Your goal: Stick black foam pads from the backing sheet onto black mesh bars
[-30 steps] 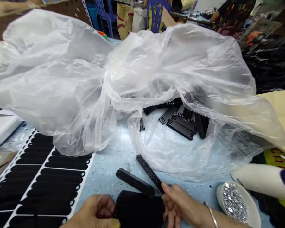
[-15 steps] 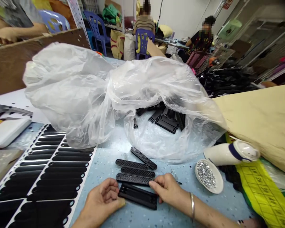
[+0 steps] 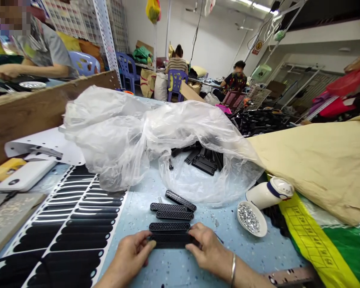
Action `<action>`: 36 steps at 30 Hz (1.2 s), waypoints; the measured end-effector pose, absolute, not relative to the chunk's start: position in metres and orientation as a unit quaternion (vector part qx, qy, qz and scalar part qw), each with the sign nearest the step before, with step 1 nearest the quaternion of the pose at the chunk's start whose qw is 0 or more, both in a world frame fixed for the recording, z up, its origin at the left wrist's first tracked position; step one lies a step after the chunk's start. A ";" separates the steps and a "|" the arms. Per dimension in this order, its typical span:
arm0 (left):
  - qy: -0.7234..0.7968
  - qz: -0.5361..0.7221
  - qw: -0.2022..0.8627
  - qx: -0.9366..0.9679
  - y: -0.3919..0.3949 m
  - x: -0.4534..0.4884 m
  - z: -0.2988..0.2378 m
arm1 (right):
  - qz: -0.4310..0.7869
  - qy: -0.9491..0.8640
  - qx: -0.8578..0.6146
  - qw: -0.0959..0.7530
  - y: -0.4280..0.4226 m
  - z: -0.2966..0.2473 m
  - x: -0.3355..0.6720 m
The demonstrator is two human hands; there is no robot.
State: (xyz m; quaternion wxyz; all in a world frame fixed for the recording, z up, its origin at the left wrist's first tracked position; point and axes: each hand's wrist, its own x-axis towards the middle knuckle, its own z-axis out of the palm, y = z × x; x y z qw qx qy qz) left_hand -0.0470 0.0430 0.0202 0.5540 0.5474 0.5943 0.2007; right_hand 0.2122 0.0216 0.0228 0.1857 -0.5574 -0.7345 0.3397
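Note:
My left hand (image 3: pixel 135 249) pinches the left end of a slim black plastic piece (image 3: pixel 171 241) low over the blue speckled table. Its right end is gripped by my right hand (image 3: pixel 208 249), which has a silver bangle at the wrist. The piece lies level between both hands, and the fingertips cover its ends. Just beyond it rests a black strip (image 3: pixel 169 227) with a textured face. Farther back are more such strips, among them a slanted strip (image 3: pixel 180 200). A white bowl (image 3: pixel 262 224) of small shiny metal bits stands to the right of my right hand.
A clear plastic bag (image 3: pixel 120 132) spreads across the back, with black toothed pieces (image 3: pixel 204 165) at its mouth. On the left lie sheets of black strips (image 3: pixel 75 236) and a white box-like device (image 3: pixel 25 176). A white bottle (image 3: pixel 265 194) lies behind the bowl. Other people sit farther off.
The black piece has turned from slanting to level. My left fingers have closed in on its left end, and my right hand's grip has shifted. The camera view has tilted upward.

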 end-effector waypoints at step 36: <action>0.291 0.093 0.318 0.898 0.131 0.113 0.100 | -0.022 -0.915 -0.384 0.121 0.045 0.033 0.228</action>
